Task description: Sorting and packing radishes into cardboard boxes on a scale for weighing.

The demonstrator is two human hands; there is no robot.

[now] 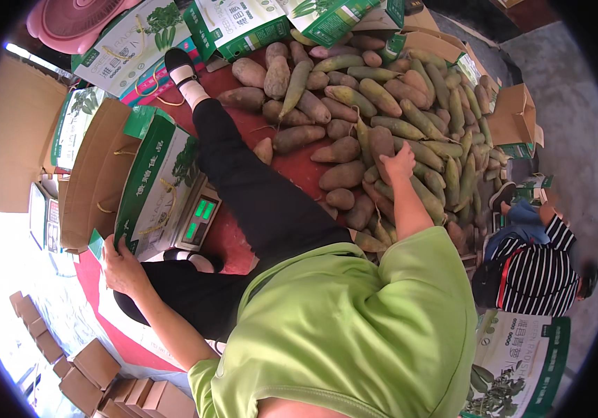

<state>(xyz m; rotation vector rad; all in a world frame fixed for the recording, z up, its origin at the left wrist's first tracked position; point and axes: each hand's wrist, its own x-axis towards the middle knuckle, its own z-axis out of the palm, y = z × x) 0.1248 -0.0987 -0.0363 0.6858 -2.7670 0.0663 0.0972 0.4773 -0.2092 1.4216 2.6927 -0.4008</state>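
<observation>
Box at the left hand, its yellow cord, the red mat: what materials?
Box: likely cardboard; smooth printed outside, matte brown inside.
Cord: perhaps fibre or plastic; thin, loops limply, too small to tell.
Mat: possibly fabric; looks matte, weave not visible.

We look steeply down and forward from the head, through the left of two fisheye cameras. Our green shirt (354, 320) sits very near, lower middle of the frame; the vegetables (421, 118) lie farther off, upper right of centre.
</observation>
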